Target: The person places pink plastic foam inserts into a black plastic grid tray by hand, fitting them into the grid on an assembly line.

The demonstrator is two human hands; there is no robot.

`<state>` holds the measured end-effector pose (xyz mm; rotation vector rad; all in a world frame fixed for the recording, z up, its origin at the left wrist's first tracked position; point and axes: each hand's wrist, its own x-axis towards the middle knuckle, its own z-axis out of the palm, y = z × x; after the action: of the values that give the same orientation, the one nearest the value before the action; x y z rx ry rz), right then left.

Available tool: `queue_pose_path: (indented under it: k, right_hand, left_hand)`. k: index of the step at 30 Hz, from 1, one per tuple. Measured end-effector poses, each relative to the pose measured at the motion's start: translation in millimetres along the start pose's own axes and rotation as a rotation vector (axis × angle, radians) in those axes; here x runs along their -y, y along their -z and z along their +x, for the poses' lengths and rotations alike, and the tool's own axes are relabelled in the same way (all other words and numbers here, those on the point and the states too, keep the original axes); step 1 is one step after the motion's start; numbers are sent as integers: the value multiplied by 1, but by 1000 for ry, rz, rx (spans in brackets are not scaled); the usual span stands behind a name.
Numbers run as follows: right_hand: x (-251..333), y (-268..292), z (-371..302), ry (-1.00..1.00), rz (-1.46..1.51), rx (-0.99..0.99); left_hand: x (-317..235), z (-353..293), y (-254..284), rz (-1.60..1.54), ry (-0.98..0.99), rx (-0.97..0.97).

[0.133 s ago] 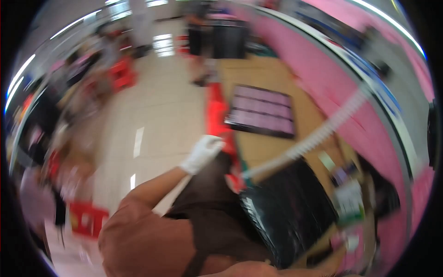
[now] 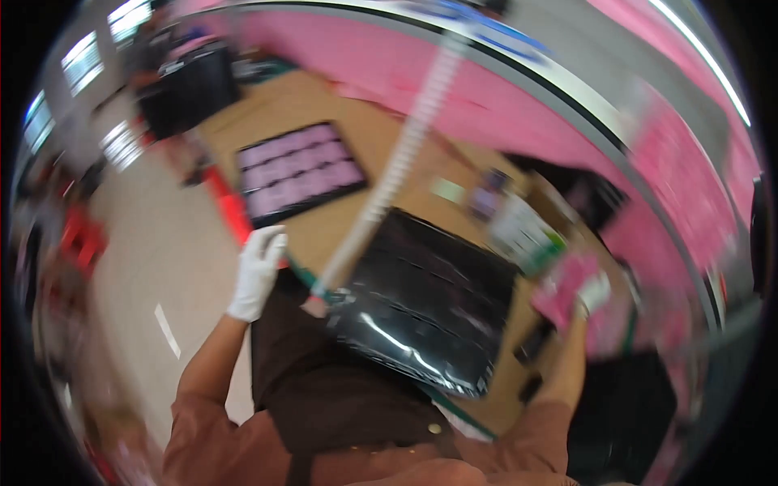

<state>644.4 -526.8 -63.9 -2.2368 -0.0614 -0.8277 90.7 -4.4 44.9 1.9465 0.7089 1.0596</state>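
My left hand [image 2: 258, 271], in a white glove, is raised at the table's near left edge, fingers loosely bent and somewhat apart, with nothing seen in it. It is nearest to a black tray [image 2: 301, 170] with pink compartments lying flat on the table. In front of me lies a second black tray [image 2: 425, 296], wrapped in shiny clear plastic; neither hand touches it. My right hand [image 2: 594, 293], also white-gloved, reaches out on the right over a crumpled pink sheet-like thing [image 2: 563, 287]. Motion blur hides its fingers and whether they grip the pink material.
A pale ribbed strip [image 2: 409, 154] slants across the tan table [image 2: 235, 121]. A white-and-green pack [image 2: 525, 235] and a small purple item [image 2: 488, 194] stand toward the right. A pink-covered partition [image 2: 324, 49] runs behind. Red stools [image 2: 81, 239] are at the left.
The view has swung to the right, so the table and trays appear further left. My right hand, blurred at the lower right before, now shows over the pink material. My left hand stays raised.
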Motion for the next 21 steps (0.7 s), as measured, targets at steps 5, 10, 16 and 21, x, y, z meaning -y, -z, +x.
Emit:
queue_pose_path:
  k: [5, 10, 16, 21]
  right_hand:
    - [173, 107, -47, 101, 504, -190]
    - [285, 176, -106, 89, 698, -74]
    - [324, 166, -160, 327, 752, 270]
    - [221, 132, -158, -103, 988, 345]
  left_hand:
    - [-99, 7, -116, -284, -83, 611]
    - [-182, -9, -222, -425, -324, 977]
    - [-229, -6, -223, -587, -210, 1005]
    - [-175, 21, -170, -828, 86, 749]
